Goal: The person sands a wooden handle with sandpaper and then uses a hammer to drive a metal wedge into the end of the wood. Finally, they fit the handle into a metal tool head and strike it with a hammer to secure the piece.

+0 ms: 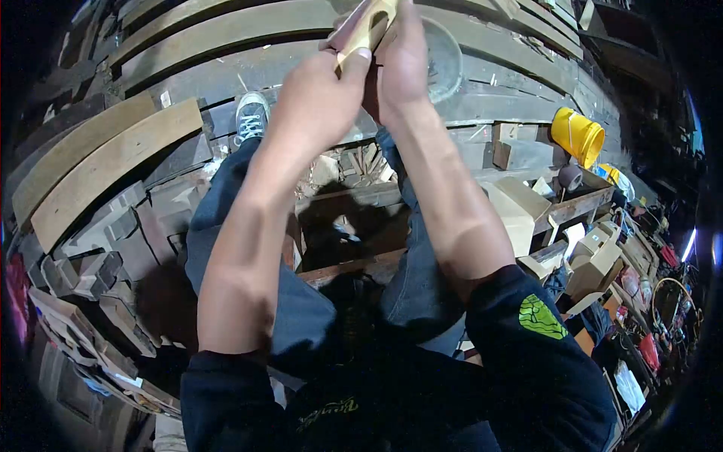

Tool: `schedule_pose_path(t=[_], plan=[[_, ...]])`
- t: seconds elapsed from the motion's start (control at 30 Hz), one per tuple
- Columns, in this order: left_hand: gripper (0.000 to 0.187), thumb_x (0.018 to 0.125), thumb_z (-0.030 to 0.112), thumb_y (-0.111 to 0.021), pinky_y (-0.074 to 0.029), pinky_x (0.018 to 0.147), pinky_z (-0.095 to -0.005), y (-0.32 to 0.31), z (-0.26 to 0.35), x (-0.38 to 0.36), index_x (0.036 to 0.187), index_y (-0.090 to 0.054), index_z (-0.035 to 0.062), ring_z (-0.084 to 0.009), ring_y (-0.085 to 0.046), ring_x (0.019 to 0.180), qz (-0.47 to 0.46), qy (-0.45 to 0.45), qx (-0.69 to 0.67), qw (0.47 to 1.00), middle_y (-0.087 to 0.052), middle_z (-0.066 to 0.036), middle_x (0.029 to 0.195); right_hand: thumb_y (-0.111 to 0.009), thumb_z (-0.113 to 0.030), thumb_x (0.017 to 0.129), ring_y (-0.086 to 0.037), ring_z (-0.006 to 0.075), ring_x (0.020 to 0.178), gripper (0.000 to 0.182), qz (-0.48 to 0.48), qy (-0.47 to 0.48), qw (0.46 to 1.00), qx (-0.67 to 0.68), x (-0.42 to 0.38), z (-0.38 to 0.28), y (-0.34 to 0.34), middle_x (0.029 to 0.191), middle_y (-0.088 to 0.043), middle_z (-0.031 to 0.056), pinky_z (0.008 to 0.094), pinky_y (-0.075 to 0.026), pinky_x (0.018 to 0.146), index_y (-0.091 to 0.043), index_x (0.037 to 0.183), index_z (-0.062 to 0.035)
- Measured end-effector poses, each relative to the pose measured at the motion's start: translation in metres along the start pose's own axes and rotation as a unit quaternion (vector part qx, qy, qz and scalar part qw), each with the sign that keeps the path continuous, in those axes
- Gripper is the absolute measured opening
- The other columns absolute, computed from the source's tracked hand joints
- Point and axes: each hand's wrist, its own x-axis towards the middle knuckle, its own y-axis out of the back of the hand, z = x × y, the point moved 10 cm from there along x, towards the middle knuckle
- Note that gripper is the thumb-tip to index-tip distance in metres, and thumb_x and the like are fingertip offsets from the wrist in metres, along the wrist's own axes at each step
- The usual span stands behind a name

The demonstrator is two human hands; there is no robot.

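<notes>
The pale yellow piece with a dark opening, apparently wood (363, 36), is up at the top edge of your view, just left of the round translucent bowl (449, 69). Your left hand (325, 92) grips it, thumb pressed on its face; your right hand (401, 66) closes on its other side, though the fingertips are hidden. A loosened thumb could let it slip onto the grey wooden slats (256, 71) under the bowl, whose gaps might catch it. Your right hand overlaps the bowl's near side, so a sideways swing could knock it; you cannot tell whether they touch. Nearer you than the bowl, wood scraps (361, 164) crowd the space between your legs. The bright yellow plastic bucket (578, 138) lies tipped to the bowl's right; two curved tan boards (124, 167) lie well to its left.
</notes>
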Motion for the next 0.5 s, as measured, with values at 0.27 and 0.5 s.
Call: schedule_pose_path(t=[0.27, 0.5], plan=[[0.044, 0.094, 0.043, -0.05, -0.036, 0.038, -0.0274, -0.015, 0.0, -0.004, 0.079, -0.056, 0.0018, -0.01, -0.045, 0.041, -0.091, -0.023, 0.007, 0.996, -0.047, 0.0, 0.052, -0.028, -0.049, 0.098, -0.057, 0.0259, 0.067, 0.052, 0.033, 0.005, 0.998, 0.049, 0.002, -0.038, 0.012, 0.074, -0.058, 0.0114, 0.041, -0.05, 0.067, -0.054, 0.09, -0.0036], [0.045, 0.095, 0.043, -0.048, -0.037, 0.04, -0.0264, -0.03, 0.002, -0.014, 0.078, -0.054, 0.0014, -0.0099, -0.045, 0.041, -0.173, 0.021, -0.075, 0.982, -0.046, 0.0, 0.052, -0.029, -0.055, 0.096, -0.058, 0.0228, 0.066, 0.055, 0.056, -0.018, 0.996, 0.069, 0.006, -0.036, 0.031, 0.072, -0.058, 0.0088, 0.037, -0.05, 0.066, -0.055, 0.092, -0.0058]])
